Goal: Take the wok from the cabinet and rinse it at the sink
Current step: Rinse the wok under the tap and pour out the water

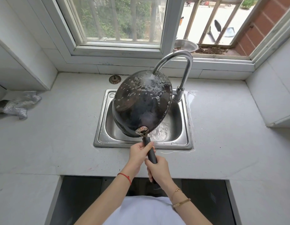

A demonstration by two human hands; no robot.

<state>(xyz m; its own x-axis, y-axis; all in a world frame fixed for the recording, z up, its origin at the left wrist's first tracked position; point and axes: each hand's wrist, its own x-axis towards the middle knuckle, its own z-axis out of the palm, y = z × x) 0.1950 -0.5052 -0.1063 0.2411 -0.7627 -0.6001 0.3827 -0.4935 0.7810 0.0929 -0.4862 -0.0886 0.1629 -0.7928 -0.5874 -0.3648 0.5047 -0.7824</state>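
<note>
The black wok (141, 104) hangs over the steel sink (181, 140), turned so its dark underside faces me and tilted to the left. Water runs from the curved chrome tap (181, 62) onto the upper part of the wok and splashes off it. Both hands grip its black handle (151, 153). My left hand (139, 153) holds the handle closer to the pan. My right hand (158, 169) holds the end of it, nearer my body. Water pools in the sink basin below the wok.
A grey crumpled cloth (19, 104) lies on the white counter (60, 127) at the far left. A round sink strainer (114, 79) sits behind the sink. A metal bowl (186, 46) stands on the window ledge. The cabinet opening (86, 197) below the counter is dark.
</note>
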